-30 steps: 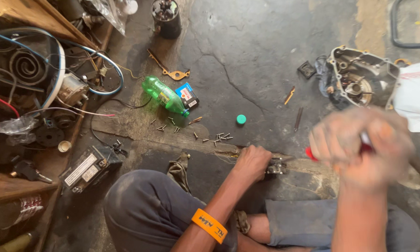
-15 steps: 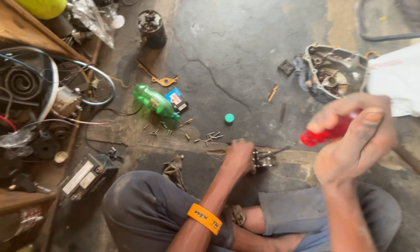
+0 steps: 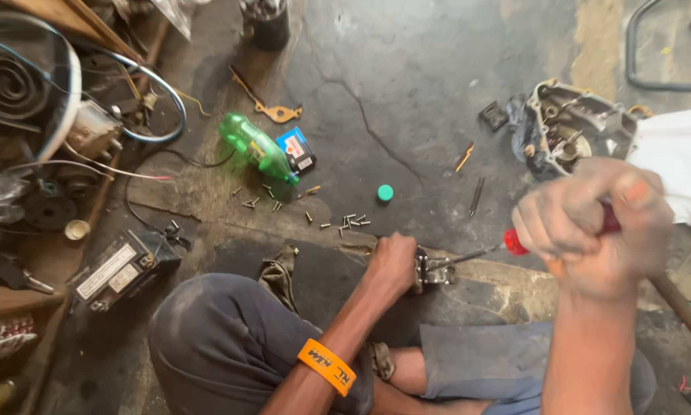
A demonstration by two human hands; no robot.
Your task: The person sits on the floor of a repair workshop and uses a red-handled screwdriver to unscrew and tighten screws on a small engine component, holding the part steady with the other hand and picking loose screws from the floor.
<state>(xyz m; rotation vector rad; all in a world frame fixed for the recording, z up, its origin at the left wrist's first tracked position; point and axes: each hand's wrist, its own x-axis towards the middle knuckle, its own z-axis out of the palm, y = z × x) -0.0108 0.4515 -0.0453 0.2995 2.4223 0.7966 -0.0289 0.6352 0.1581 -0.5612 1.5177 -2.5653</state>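
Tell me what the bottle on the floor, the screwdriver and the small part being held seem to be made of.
Green bottle: clear glossy plastic, light passing through it. Screwdriver in the right hand: thin grey metal shaft and a red handle, likely plastic. Small part pinned by the left hand: dull grey metal, grimy.

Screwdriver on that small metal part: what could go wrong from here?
The left hand pins the small metal part on the floor right beside the screwdriver tip, so a slip could likely jab the fingers. The right hand grips the red handle at a shallow angle, which may let the tip cam out. Loose screws lie scattered nearby; a jolt could scatter them or mix in a freed one.
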